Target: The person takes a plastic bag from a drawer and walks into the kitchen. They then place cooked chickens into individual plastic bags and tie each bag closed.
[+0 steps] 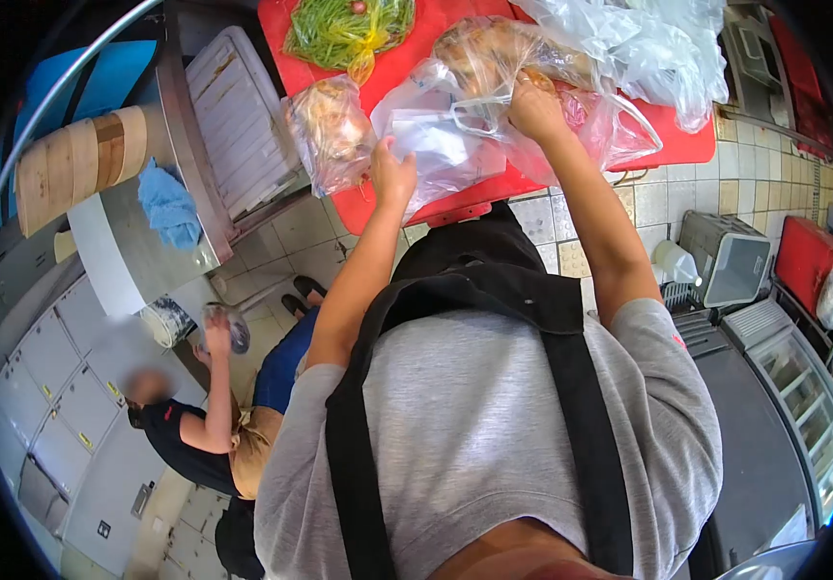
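A clear plastic carrier bag (pixel 441 145) lies spread on the red table (pixel 682 145), with something white and flat showing inside. My left hand (pixel 393 179) pinches its left edge, fingers curled. Closed in a fist, my right hand (pixel 536 108) grips the plastic by the bag's handle, its fingertips partly hidden. Just beyond that hand sits a clear bag of brown food (pixel 474 53), and something pink (pixel 579 108) shows through plastic beside the wrist. Left of my left hand is another clear bag of brownish food (pixel 330 126).
A bag of green vegetables (pixel 349 27) lies at the table's far left, and translucent white bags (pixel 648 48) at the far right. To the left, a co-worker (pixel 194 425) holds a round, dark, shiny object (pixel 233 329). A grey crate (pixel 737 259) stands right.
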The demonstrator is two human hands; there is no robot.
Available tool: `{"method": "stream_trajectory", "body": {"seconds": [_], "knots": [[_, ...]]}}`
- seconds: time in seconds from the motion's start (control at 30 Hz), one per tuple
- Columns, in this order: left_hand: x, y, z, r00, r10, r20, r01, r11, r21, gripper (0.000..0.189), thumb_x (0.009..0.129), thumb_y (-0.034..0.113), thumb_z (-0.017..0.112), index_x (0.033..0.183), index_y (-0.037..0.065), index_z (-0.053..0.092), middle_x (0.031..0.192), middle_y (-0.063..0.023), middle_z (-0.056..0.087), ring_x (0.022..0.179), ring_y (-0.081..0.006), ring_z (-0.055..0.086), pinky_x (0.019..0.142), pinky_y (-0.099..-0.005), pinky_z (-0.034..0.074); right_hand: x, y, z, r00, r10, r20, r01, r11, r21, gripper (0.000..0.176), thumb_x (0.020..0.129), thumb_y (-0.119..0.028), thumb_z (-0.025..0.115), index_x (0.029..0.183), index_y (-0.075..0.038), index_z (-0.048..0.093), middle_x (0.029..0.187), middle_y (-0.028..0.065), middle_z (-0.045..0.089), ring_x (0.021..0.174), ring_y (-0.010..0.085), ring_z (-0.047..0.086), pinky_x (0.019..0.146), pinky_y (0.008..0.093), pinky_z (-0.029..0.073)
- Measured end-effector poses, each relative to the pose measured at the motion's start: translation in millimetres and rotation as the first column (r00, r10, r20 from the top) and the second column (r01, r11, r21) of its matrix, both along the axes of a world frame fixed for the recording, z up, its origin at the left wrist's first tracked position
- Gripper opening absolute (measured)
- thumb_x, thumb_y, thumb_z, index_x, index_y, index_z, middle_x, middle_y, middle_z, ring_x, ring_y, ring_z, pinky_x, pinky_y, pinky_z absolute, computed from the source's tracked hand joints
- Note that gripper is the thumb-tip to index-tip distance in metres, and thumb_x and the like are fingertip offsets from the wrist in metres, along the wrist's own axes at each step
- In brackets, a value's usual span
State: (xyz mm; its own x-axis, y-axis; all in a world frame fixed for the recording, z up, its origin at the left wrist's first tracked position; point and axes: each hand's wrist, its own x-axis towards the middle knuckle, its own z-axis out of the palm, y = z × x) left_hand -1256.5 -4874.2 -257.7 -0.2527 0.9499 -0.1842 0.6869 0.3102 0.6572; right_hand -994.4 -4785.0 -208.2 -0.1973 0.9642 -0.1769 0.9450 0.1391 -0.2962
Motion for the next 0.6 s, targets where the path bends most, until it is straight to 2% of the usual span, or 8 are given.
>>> {"method": "stream_trajectory", "body": {"seconds": [0.07,0.1,0.17,0.27,0.3,0.4,0.5,0.6], "knots": [[1.6,13.2,-11.4,0.993,0.118,-0.019,-0.12,0.985,-0.126,0.044,0.073,0.017,0.071,0.109,-0.001,0.055,0.107,-0.017,0.059,0.102,-0.0311,0.056,0.089,-0.0403,0.044,10.1,-2.7,3.5,0.993,0.063,-0.101,-0.055,0.995,0.077,0.037,0.083,-0.024,0.055,0.114,-0.004,0.057,0.123,0.0157,0.056,0.1,0.0319,0.061,0.081,0.0438,0.05],[2.4,15.9,-13.7,0.984,0.174,-0.03,-0.177,0.967,-0.185,0.045,0.073,0.019,0.073,0.109,-0.001,0.055,0.105,-0.0164,0.06,0.098,-0.0305,0.058,0.087,-0.0397,0.045,10.9,-7.8,16.3,0.987,0.003,-0.159,0.014,0.994,0.105,0.034,0.083,-0.023,0.056,0.111,-0.005,0.059,0.119,0.0156,0.058,0.097,0.0312,0.062,0.079,0.0431,0.051],[5.7,15.7,9.2,0.985,0.173,0.02,-0.165,0.963,-0.214,0.041,0.073,0.017,0.072,0.106,-0.001,0.056,0.098,-0.0154,0.062,0.09,-0.0303,0.06,0.082,-0.0385,0.046,12.3,-28.5,54.7,0.955,-0.111,-0.275,0.156,0.977,0.146,0.027,0.082,-0.021,0.058,0.106,-0.008,0.062,0.11,0.0154,0.062,0.091,0.0298,0.064,0.075,0.0418,0.051],[5.2,4.8,34.8,0.986,0.105,0.127,-0.074,0.97,-0.231,0.035,0.074,0.017,0.073,0.102,0.0,0.06,0.087,-0.0113,0.065,0.08,-0.0245,0.062,0.075,-0.0343,0.048,5.6,-49.2,79.2,0.839,-0.156,-0.521,0.177,0.984,-0.008,0.02,0.081,-0.015,0.062,0.099,-0.01,0.065,0.099,0.0145,0.065,0.082,0.0286,0.066,0.07,0.0387,0.052],[4.6,1.2,41.2,0.983,0.069,0.168,-0.029,0.973,-0.227,0.033,0.075,0.017,0.073,0.102,0.001,0.062,0.084,-0.0095,0.066,0.076,-0.0216,0.062,0.073,-0.0325,0.048,-4.3,-53.4,97.5,0.784,-0.189,-0.592,0.124,0.981,-0.148,0.023,0.08,-0.004,0.063,0.103,-0.006,0.064,0.1,0.0147,0.065,0.088,0.0303,0.064,0.075,0.0377,0.051],[5.0,-8.8,60.6,0.993,-0.097,0.065,0.099,0.995,-0.023,0.018,0.077,0.008,0.068,0.093,0.0,0.063,0.09,-0.011,0.066,0.083,-0.0259,0.062,0.076,-0.0368,0.048,-25.1,-51.4,79.6,0.717,0.159,-0.679,-0.194,0.981,0.024,0.028,0.081,-0.008,0.063,0.109,-0.008,0.062,0.107,0.0159,0.064,0.096,0.032,0.062,0.082,0.0389,0.049],[2.7,-12.6,72.7,0.978,-0.134,0.158,0.117,0.987,0.114,0.021,0.08,0.009,0.066,0.099,0.0,0.064,0.095,-0.0099,0.067,0.087,-0.0214,0.063,0.079,-0.0339,0.047,-47.8,-36.8,56.0,0.706,0.371,-0.603,-0.325,0.927,0.189,0.041,0.08,-0.013,0.064,0.12,-0.01,0.056,0.11,0.0176,0.063,0.102,0.0351,0.06,0.089,0.0409,0.047],[-10.8,-5.3,74.2,0.878,-0.088,0.471,0.094,0.995,0.01,0.023,0.083,0.01,0.064,0.105,0.001,0.064,0.099,-0.0072,0.067,0.09,-0.0173,0.061,0.082,-0.0295,0.046,-58.8,-20.7,35.9,0.84,0.302,-0.452,-0.442,0.863,-0.245,0.056,0.078,-0.018,0.067,0.13,-0.013,0.047,0.118,0.0188,0.059,0.108,0.0373,0.056,0.092,0.0437,0.046]]}}
